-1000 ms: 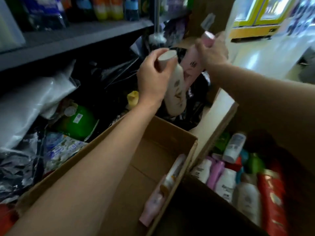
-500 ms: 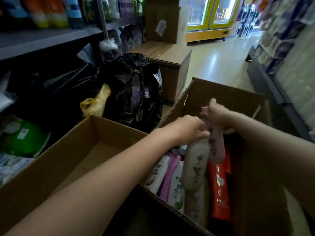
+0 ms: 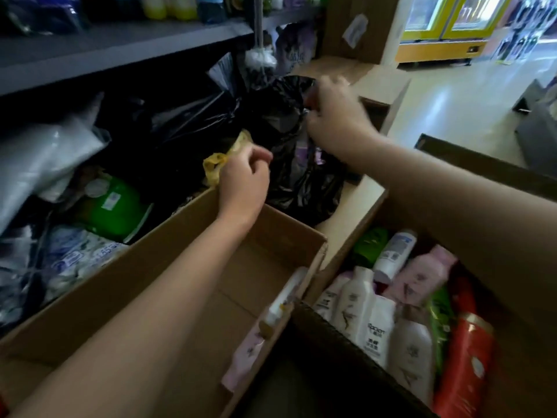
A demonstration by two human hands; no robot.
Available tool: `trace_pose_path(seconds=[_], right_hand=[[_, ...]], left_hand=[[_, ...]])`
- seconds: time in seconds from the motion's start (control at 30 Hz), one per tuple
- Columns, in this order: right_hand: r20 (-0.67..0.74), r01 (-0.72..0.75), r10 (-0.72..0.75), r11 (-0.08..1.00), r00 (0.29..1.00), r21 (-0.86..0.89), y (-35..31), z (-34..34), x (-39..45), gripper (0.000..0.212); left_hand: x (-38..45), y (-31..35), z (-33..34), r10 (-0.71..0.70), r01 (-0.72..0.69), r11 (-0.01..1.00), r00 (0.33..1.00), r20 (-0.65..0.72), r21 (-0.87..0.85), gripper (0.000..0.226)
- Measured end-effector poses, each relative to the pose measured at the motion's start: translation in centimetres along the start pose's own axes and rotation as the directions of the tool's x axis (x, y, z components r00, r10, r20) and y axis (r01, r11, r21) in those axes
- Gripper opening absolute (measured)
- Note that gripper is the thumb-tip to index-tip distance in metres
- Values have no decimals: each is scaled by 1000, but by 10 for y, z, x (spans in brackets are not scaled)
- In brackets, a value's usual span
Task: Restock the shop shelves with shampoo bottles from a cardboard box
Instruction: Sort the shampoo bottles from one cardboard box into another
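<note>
Two open cardboard boxes sit below me. The left box (image 3: 168,245) is nearly bare, with a pink bottle (image 3: 248,352) and a cream bottle (image 3: 286,297) leaning on its right wall. The right box (image 3: 349,218) is packed with shampoo bottles: white ones (image 3: 361,309), a pink one (image 3: 422,277), a red one (image 3: 464,357). My left hand (image 3: 244,182) hovers over the left box's far edge, fingers curled, nothing visible in it. My right hand (image 3: 334,116) is raised further back, pinching the rim of a black plastic bag (image 3: 286,176).
A grey shelf (image 3: 120,46) with coloured bottles runs across the top left. Under it lie a yellow bag (image 3: 215,164), a green pack (image 3: 113,206) and clear wrapped packs (image 3: 39,155). Stacked cartons (image 3: 355,70) stand behind the black bag. The aisle floor (image 3: 458,101) leads to a yellow cooler (image 3: 446,46).
Both hands held bottles, lowered them into the right box and let go. They have since moved up and left, the right one onto the black bag.
</note>
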State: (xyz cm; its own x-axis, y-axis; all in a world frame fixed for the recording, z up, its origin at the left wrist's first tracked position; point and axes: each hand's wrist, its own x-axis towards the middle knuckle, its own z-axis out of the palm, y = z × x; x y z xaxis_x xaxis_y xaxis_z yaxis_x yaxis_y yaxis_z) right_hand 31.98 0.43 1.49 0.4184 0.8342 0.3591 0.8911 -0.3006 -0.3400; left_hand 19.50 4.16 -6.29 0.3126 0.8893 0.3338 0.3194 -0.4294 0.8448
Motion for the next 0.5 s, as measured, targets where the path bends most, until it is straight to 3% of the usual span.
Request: trace_pose_path(seconds=[0.07, 0.13, 0.2, 0.27, 0.33, 0.37, 0.4, 0.47, 0.5], right_hand=[[162, 170, -161, 984, 974, -43, -48, 47, -7, 37], [395, 313, -250, 944, 884, -104, -84, 98, -27, 40], [631, 426, -226, 886, 742, -184, -99, 145, -55, 40], [810, 484, -109, 844, 576, -231, -94, 184, -84, 36], [905, 501, 57, 817, 422, -285, -72, 214, -112, 35], [922, 539, 100, 786, 373, -303, -54, 221, -123, 34], [925, 620, 88, 718, 370, -316, -39, 227, -132, 35], [942, 718, 96, 623, 323, -310, -22, 237, -139, 37], [957, 763, 117, 582, 265, -282, -18, 235, -140, 36]], left_hand=[[-14, -53, -11, -142, 123, 974, 986, 89, 189, 20], [-38, -110, -18, -366, 262, 887, 901, 235, 379, 24], [-71, -166, -17, -563, 305, 787, 711, 422, 536, 34], [-105, -203, -12, -643, 216, 738, 512, 569, 639, 53], [-134, -230, -2, -673, 111, 719, 355, 648, 686, 69], [-144, -236, 5, -681, 64, 713, 301, 667, 699, 73], [-152, -240, 10, -689, 51, 710, 255, 678, 702, 73], [-161, -240, 17, -694, 124, 718, 204, 691, 685, 65], [-162, -240, 19, -697, 163, 716, 207, 686, 679, 59]])
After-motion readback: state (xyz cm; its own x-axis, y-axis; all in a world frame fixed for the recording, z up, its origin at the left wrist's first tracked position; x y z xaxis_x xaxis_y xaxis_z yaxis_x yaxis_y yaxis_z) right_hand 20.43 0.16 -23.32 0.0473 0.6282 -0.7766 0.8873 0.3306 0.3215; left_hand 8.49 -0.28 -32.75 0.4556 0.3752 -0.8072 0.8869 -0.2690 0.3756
